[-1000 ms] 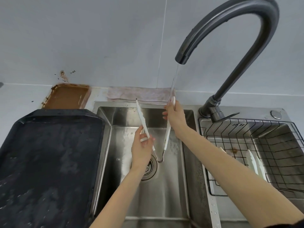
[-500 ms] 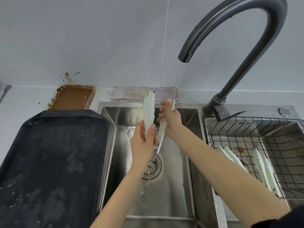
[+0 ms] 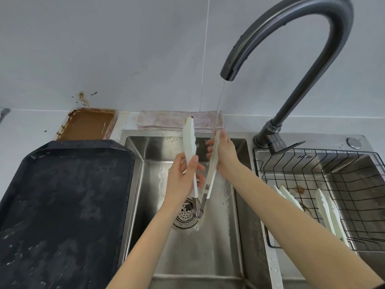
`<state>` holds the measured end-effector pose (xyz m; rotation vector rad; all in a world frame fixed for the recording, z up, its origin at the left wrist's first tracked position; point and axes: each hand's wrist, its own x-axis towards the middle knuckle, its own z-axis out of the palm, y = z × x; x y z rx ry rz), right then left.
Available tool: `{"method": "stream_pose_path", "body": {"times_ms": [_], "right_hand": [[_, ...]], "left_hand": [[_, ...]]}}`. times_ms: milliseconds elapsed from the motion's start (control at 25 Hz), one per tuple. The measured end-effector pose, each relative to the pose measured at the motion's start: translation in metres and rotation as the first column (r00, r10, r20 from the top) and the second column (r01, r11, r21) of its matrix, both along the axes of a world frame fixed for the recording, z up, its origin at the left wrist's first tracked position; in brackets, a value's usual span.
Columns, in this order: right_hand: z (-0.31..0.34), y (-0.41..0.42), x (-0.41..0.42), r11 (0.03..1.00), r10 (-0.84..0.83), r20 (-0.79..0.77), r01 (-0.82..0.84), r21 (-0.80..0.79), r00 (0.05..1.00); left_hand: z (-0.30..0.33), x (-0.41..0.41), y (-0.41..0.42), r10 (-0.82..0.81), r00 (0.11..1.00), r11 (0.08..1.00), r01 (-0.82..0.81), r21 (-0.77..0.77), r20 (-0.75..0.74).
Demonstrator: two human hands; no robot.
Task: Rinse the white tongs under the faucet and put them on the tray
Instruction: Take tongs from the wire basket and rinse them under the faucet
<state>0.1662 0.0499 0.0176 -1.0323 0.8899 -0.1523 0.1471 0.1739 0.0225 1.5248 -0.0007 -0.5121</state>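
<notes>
A: Tongs [image 3: 203, 163] stand almost upright over the sink [image 3: 208, 247], hinge down near the drain, tips up and spread.

B: Who holds what?

A: Left hand [image 3: 183, 176] grips the left arm, right hand [image 3: 224, 153] the right arm, under the faucet [image 3: 291, 44] stream.

B: And the tray [image 3: 62, 205]?

A: Left of the sink, nearer the left hand; nothing on it but wet streaks. Right basket [image 3: 354, 205] holds more white tongs.

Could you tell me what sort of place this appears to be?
Most likely a kitchen washing-up area: a steel sink under a running faucet, a wire drying rack holding white utensils, and a dark tray alongside.
</notes>
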Motion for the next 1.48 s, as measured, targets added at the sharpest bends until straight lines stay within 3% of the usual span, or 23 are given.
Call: {"method": "stream_pose_path", "body": {"times_ms": [200, 360, 520, 680, 840, 960, 1120, 1200, 1320, 1480], "right_hand": [[-0.015, -0.011, -0.016, 0.987, -0.068, -0.008, 0.068, 0.148, 0.998], [-0.027, -0.019, -0.028, 0.935, -0.102, 0.023, 0.088, 0.342, 0.994], [-0.033, -0.026, -0.033, 0.917, -0.135, -0.011, 0.13, 0.377, 0.991], [-0.022, -0.028, -0.037, 0.917, -0.186, -0.022, 0.181, 0.356, 0.982], [-0.009, -0.032, -0.038, 0.936, -0.206, -0.028, 0.205, 0.285, 0.978], [0.011, -0.038, -0.042, 0.971, -0.202, 0.015, 0.198, 0.13, 0.979], [0.041, -0.042, -0.048, 0.959, -0.147, 0.081, 0.162, -0.234, 0.986], [0.048, -0.042, -0.049, 0.944, -0.131, 0.078, 0.148, -0.296, 0.988], [0.052, -0.038, -0.052, 0.933, -0.109, 0.044, 0.118, -0.339, 0.993], [0.054, -0.029, -0.055, 0.908, -0.055, 0.075, 0.081, -0.411, 0.996]], "left_hand": [[0.032, 0.029, -0.032, -0.036, 0.999, 0.998, 0.035, -0.052, -0.012], [0.044, 0.044, -0.052, -0.198, 0.951, 0.948, 0.125, -0.292, -0.237], [0.041, 0.047, -0.062, -0.307, 0.888, 0.899, 0.152, -0.41, -0.343], [0.038, 0.05, -0.064, -0.272, 0.885, 0.931, 0.144, -0.334, -0.377], [0.024, 0.058, -0.055, -0.092, 0.941, 0.99, 0.053, -0.127, -0.327], [0.014, 0.064, -0.044, 0.01, 0.929, 0.986, -0.071, -0.15, -0.37], [0.007, 0.062, -0.043, -0.15, 0.878, 0.94, -0.017, -0.342, -0.455], [0.008, 0.061, -0.049, -0.212, 0.881, 0.939, 0.063, -0.339, -0.423], [0.009, 0.058, -0.059, -0.185, 0.923, 0.978, 0.139, -0.156, -0.336], [0.004, 0.057, -0.071, -0.047, 0.992, 0.991, 0.061, 0.121, -0.117]]}}
